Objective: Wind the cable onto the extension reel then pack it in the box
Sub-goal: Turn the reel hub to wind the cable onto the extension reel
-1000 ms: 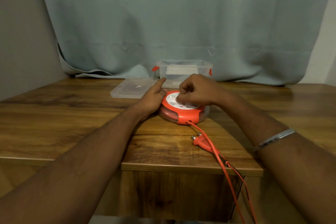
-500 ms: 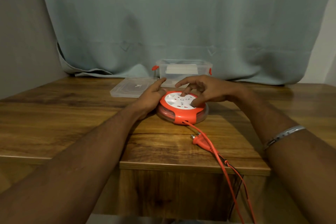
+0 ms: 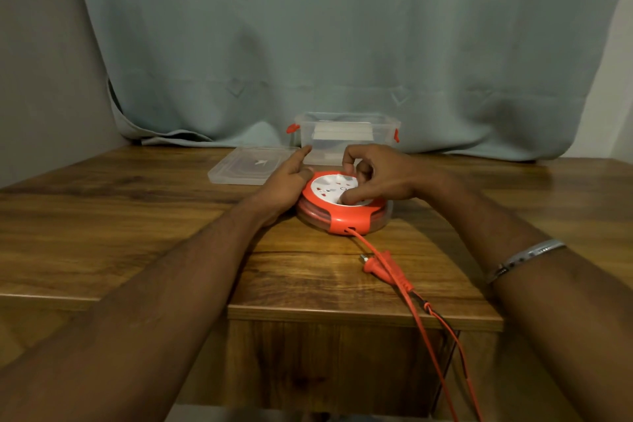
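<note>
Head view: round, glossy orange reel (image 3: 343,207), perhaps plastic.

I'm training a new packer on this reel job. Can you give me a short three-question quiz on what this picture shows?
1. True or false: the lid is on the box.
2. Where does the plug lie? A) inside the box B) on the table, in front of the reel C) in the left hand
3. Fill in: the loose cable hangs over the table's ____ edge.

Key: 1 false, it lies on the table left of the box. 2 B. 3 front.
</note>
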Tool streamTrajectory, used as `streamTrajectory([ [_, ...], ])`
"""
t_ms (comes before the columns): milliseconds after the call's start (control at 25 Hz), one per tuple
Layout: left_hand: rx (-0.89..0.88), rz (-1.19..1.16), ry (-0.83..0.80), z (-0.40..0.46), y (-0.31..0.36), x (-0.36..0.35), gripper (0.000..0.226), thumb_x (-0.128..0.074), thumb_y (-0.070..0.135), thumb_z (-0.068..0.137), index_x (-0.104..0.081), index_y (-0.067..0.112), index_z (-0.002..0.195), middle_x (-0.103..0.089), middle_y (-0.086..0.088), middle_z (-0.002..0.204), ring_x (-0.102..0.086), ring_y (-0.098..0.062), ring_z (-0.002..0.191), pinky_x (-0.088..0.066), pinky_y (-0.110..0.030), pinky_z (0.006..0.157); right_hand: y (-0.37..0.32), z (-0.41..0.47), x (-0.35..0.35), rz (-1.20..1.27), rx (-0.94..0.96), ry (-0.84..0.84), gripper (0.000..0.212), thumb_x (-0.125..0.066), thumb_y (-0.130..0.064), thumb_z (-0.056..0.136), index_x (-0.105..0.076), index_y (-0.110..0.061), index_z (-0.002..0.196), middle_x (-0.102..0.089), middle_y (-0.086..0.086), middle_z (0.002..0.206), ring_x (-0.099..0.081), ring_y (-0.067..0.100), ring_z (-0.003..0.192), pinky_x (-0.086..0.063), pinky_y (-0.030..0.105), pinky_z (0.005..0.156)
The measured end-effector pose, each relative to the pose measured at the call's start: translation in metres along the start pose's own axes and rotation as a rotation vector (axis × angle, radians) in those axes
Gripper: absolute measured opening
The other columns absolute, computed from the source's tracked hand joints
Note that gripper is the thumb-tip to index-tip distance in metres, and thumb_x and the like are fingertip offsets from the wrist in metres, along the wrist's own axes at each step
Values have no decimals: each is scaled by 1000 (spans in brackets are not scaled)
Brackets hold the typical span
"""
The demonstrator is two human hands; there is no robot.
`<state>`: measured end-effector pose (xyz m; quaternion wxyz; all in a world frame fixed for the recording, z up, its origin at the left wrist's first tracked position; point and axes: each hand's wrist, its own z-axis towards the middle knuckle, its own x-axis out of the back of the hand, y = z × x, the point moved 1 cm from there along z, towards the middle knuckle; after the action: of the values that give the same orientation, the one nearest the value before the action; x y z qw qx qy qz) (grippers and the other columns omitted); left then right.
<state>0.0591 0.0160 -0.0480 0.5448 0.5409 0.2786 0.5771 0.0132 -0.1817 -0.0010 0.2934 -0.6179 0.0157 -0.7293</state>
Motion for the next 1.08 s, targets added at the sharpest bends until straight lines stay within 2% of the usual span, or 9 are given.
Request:
streamTrajectory([
  [120,-14,-7,4,1,-1,0,53,-41,15,106,-30,28,156,-62,-17,130,-64,-13,81,-52,-22,65,-5,3,-4,-74,31,33,36,-82,-44,70,-60,-17,77,-54,-9,61,-47,10,58,-38,36,60],
  [200,-22,-7,7,0,-1,0,53,-41,14,106,-30,27,156,-62,-15,131,-65,-15,86,-56,-26,72,-7,2,-3,-67,40,22,39,-80,-44,70,-52,-19,59,-47,-12,48,-41,5,49,-36,34,58],
  [320,-31,9,3,2,-2,0,53,-42,15,105,-31,28,156,-60,-14,136,-66,-19,94,-56,-34,85,-8,2,-3,-72,26,17,47,-78,-46,69,-46,-19,49,-41,-11,41,-38,6,46,-36,34,58],
  [480,-30,25,0,-1,1,0,50,-41,18,106,-33,28,155,-57,-9,137,-67,-12,90,-58,-26,77,-13,2,-5,-99,25,22,50,-68,-61,60,-47,-18,46,-42,-8,42,-41,11,48,-38,37,58],
  [560,-25,36,3,-3,3,0,49,-40,19,107,-33,29,155,-60,-2,125,-65,-9,85,-57,-24,73,-14,3,-6,-125,8,48,54,-69,-62,64,-47,-18,43,-43,-8,38,-42,10,45,-38,36,57],
  [680,-28,39,-2,-2,2,-1,49,-39,18,107,-34,28,154,-63,4,109,-65,-13,87,-57,-30,79,-18,5,-10,-196,-33,118,58,-74,-59,76,-51,-17,43,-45,-10,33,-44,11,44,-36,32,54],
  [840,-57,91,1,1,-2,-1,47,-37,20,107,-35,29,153,-56,-3,133,-64,-14,100,-56,-30,86,-24,9,-16,-252,-38,183,54,-70,-56,83,-54,-19,47,-48,-23,34,-47,11,47,-32,29,53],
  [960,-67,92,2,4,-5,-1,46,-37,19,107,-38,30,152,-54,-10,141,-64,-19,106,-55,-36,92,-18,12,-16,-204,34,149,52,-71,-46,85,-53,-15,46,-47,-11,36,-48,8,42,-34,30,52],
  [1080,-69,79,1,4,-5,-1,46,-37,17,107,-41,29,151,-55,-12,141,-64,-17,102,-56,-32,87,-9,9,-5,-42,163,126,31,-74,-26,76,-50,-16,59,-51,-5,53,-45,5,53,-41,35,57],
])
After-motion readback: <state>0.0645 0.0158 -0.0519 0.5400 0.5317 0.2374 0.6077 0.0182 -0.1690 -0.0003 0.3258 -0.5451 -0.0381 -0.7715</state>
